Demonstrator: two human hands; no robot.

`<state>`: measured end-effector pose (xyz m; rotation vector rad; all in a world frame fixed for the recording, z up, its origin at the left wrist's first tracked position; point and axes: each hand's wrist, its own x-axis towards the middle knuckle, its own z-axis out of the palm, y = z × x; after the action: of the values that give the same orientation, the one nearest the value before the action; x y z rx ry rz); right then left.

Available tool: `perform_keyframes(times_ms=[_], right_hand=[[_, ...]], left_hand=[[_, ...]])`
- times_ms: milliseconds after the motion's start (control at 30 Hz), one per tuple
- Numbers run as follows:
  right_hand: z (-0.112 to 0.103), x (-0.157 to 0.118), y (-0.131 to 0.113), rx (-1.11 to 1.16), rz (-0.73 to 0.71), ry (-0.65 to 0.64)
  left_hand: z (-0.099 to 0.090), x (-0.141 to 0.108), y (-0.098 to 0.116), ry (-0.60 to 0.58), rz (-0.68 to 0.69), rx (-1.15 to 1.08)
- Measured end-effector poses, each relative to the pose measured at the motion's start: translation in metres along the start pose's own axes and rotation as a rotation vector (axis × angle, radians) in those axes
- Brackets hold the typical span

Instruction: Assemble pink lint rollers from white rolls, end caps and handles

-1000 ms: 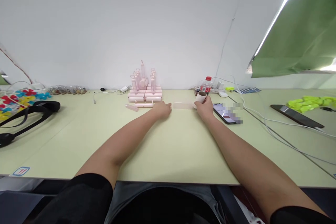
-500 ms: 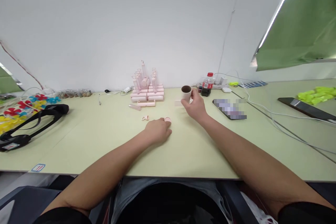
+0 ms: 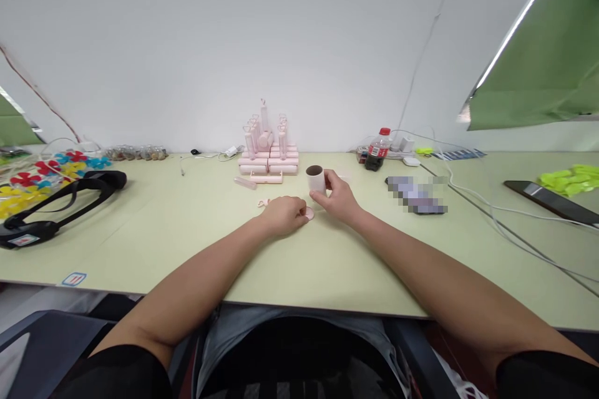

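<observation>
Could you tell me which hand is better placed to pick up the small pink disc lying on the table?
Left. The left hand rests on the table touching the pink disc, while the right hand already grips the roll.

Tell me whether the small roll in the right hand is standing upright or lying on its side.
Upright. The roll shows its dark open end facing up, and the right hand grips its side just above the table.

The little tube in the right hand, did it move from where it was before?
Yes. The tube in the right hand has come toward the person and leftward: it was beside the soda bottle, and now sits just right of the pink stack.
</observation>
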<state>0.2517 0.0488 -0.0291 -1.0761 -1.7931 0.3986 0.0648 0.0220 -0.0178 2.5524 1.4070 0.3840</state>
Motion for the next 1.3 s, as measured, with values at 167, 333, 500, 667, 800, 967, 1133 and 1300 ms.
perform_keyframes(times_ms=[167, 333, 500, 667, 800, 967, 1133, 1300], right_hand=[[0.001, 0.002, 0.006, 0.039, 0.026, 0.038], [0.002, 0.001, 0.006, 0.051, 0.026, 0.014], [0.003, -0.001, 0.001, 0.026, 0.016, -0.067], [0.003, -0.002, 0.0, -0.022, -0.04, -0.173], [0.003, -0.001, 0.002, -0.106, -0.147, -0.197], [0.002, 0.0, 0.0, -0.177, -0.235, -0.196], [0.002, -0.002, -0.004, -0.171, -0.253, -0.194], [0.002, -0.002, -0.004, -0.17, -0.256, -0.192]], left_hand=[[-0.006, -0.001, -0.009, 0.165, -0.047, -0.163], [-0.011, 0.001, -0.022, 0.283, 0.014, -0.396], [-0.012, 0.003, -0.024, 0.359, -0.011, -0.568], [-0.011, 0.003, -0.024, 0.497, -0.098, -0.783], [-0.01, 0.004, -0.024, 0.542, -0.079, -0.837], [-0.009, 0.004, -0.025, 0.514, -0.01, -0.825], [-0.008, 0.003, -0.025, 0.463, -0.023, -0.732], [-0.009, 0.002, -0.025, 0.412, -0.009, -0.719]])
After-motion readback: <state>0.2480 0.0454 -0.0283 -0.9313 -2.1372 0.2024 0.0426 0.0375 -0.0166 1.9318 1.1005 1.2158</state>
